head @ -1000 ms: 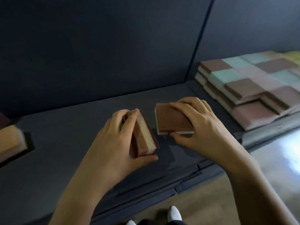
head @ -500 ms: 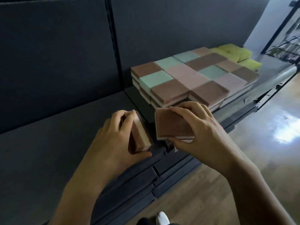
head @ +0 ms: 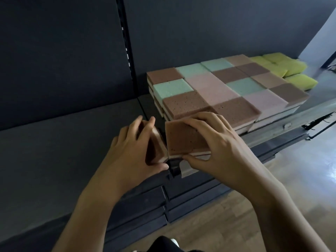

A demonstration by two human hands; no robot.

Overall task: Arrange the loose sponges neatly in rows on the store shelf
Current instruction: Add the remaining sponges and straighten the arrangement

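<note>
Head view: two sponges are held over the near edge of the dark shelf [head: 54, 142], just near and left of the arranged block of sponges [head: 227, 91]. The left hand [head: 131, 151] is wrapped round a brown-and-cream sponge [head: 157, 148] turned on its edge, with the fingers curled over its far side and the thumb tucked under its near corner. A flat brown-topped sponge [head: 183, 139] is grasped by the right hand [head: 218, 151], with the fingertips spread on its top and the thumb pressed against the pale layer at its near edge. The two sponges are close together, almost touching at their inner corners.

Handling is judged to be easy. The sponges look light, soft and compressible, and the pitted brown face should not slip. A light hold across opposite edges is advised, so that each piece is kept square and can be slid flush against its neighbours.

Several things cannot be made out. Whether one sponge or two are held in the left hand cannot be told, since much of it is covered by the fingers. The lower layers of the block are seen only at their left and near edges. A pale grey piece [head: 187, 170] below the right thumb cannot be identified. The yellow-green sponges [head: 291, 70] at the far right are partly hidden behind the block.
</note>
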